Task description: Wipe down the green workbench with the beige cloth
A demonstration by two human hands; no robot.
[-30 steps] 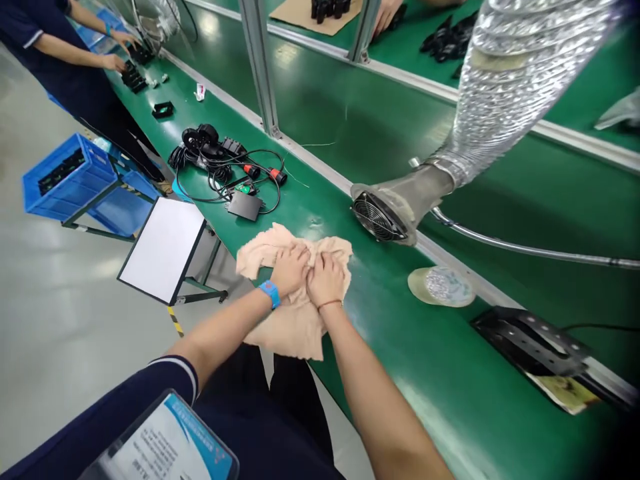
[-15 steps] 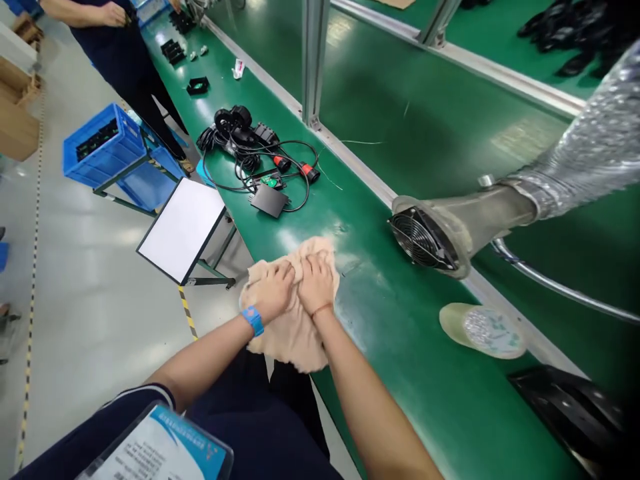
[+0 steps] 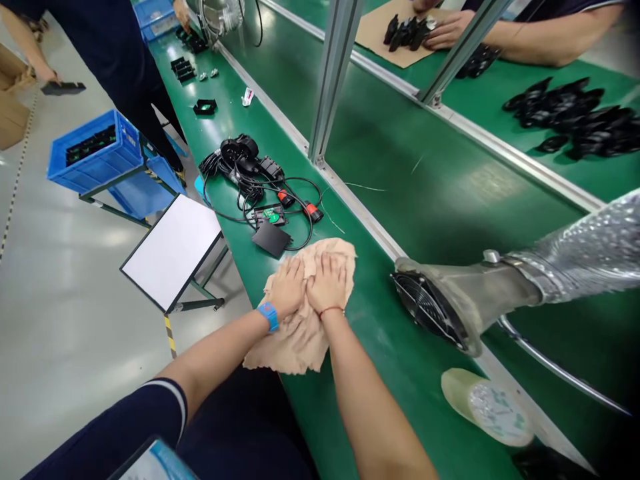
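A crumpled beige cloth [image 3: 300, 337] lies on the green workbench, its lower end at the front edge. Both of my hands press down on it side by side. My left hand [image 3: 287, 288], with a blue band at the wrist, rests palm down with its fingers stretched forward. My right hand [image 3: 327, 285] lies flat beside it, fingers a little spread. Just beyond the cloth sit a flat black box [image 3: 271, 238] and a tangle of black cables [image 3: 245, 177] with orange-ringed connectors [image 3: 313, 211]. The bench surface under the cloth is hidden.
A fume duct with a fan guard [image 3: 427, 307] juts in from the right, near an insole-shaped piece [image 3: 487, 407]. A metal post [image 3: 333, 87] rises from the bench rail. Left stand a white-topped stand [image 3: 173, 250] and a blue crate [image 3: 95, 163]. Co-workers handle black parts nearby.
My hands and the cloth have slid forward along the bench, closer to the black box. My fingers are straighter. The view has shifted, bringing a co-worker's arms across the bench into sight.
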